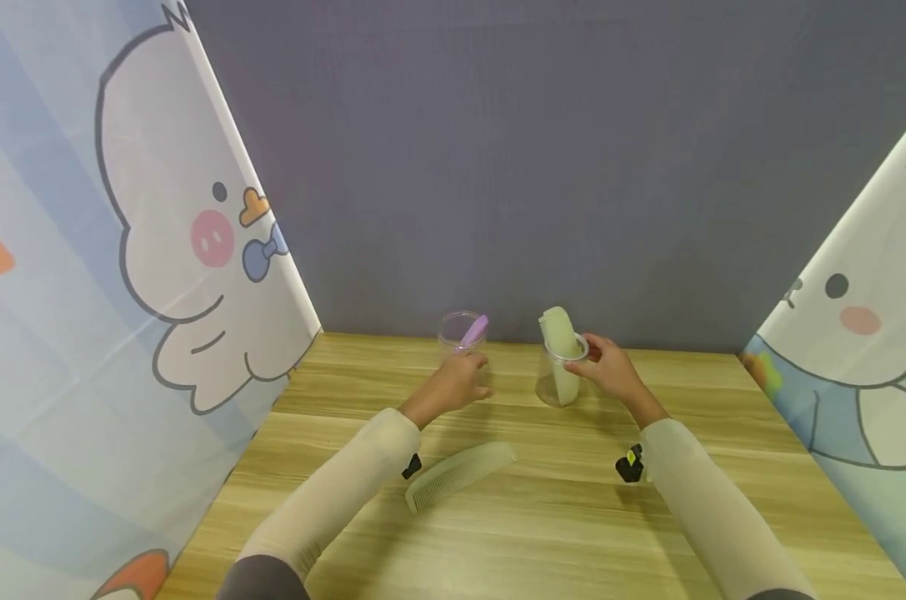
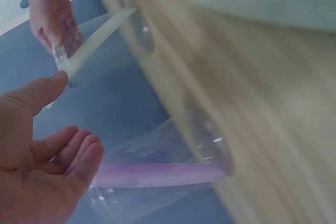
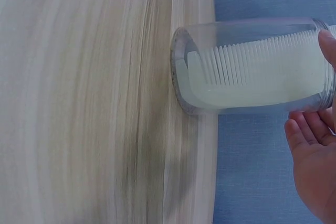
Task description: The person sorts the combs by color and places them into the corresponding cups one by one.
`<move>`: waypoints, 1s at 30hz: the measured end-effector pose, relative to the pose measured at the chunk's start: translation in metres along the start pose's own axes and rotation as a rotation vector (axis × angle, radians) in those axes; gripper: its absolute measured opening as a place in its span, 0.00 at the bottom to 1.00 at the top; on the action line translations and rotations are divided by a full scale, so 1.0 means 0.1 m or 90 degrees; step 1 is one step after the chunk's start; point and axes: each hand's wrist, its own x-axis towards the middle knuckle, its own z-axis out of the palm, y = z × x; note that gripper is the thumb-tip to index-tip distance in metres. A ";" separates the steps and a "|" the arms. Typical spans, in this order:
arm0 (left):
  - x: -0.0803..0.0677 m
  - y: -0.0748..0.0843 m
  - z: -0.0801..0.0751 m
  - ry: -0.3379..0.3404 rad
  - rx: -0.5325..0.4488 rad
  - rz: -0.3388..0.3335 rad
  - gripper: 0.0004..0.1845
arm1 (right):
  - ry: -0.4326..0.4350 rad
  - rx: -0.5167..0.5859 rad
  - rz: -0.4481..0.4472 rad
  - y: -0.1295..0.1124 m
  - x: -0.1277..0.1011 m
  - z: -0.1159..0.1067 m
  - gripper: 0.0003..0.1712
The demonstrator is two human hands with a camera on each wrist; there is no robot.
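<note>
Near the back of the table, my right hand [image 1: 608,367] grips the rim of a clear plastic cup [image 3: 252,109], thumb on one side and fingers on the other. Inside that cup a pale green comb [image 3: 252,69] stands on end, its top poking above the rim. My left hand [image 1: 456,385] is beside a second clear cup [image 2: 205,135], fingers loosely bent and nothing in them. A purple comb [image 1: 473,331] leans in this second cup. On the table in front of the hands lies another pale green comb [image 1: 462,473], teeth toward me.
The wooden table [image 1: 558,533] ends at a dark grey backdrop [image 1: 498,167] just behind the cups. Cartoon-printed cloth walls [image 1: 70,333] stand on both sides. A small black device [image 1: 629,465] shows at the right wrist.
</note>
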 end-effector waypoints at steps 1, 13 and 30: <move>-0.05 -0.02 0.03 -0.010 -0.014 -0.004 0.29 | 0.000 -0.001 0.000 0.00 0.00 0.00 0.45; -0.58 -0.26 0.18 -0.091 -0.063 -0.057 0.32 | 0.004 -0.004 -0.006 -0.02 0.02 -0.03 0.45; -1.14 -0.23 0.33 -0.206 -0.032 -0.136 0.33 | 0.005 -0.003 -0.008 0.01 0.01 0.00 0.46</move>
